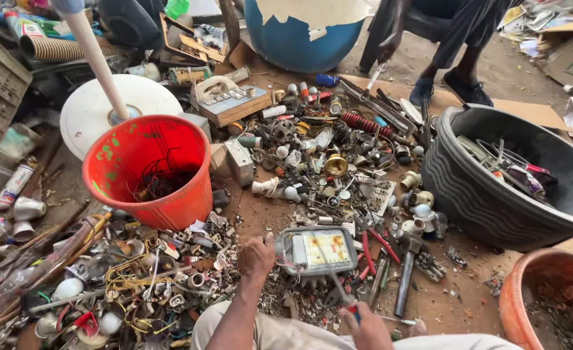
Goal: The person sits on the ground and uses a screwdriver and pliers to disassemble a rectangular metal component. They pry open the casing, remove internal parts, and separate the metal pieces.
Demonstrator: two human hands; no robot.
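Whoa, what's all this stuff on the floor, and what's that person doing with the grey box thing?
A person sits on the ground among heaps of scrap metal and old parts. Their left hand steadies a flat grey device with a yellowed panel, while their right hand holds a screwdriver pointed at its lower edge. A hammer and red-handled pliers lie just right of it. An orange bucket with wires inside stands to the left, a dark tub to the right. Another person stands at the back.

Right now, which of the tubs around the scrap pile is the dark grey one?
The ribbed basin on the right, holding wires and scraps. The bucket on the left is red-orange, and the bowl at the lower right is orange.
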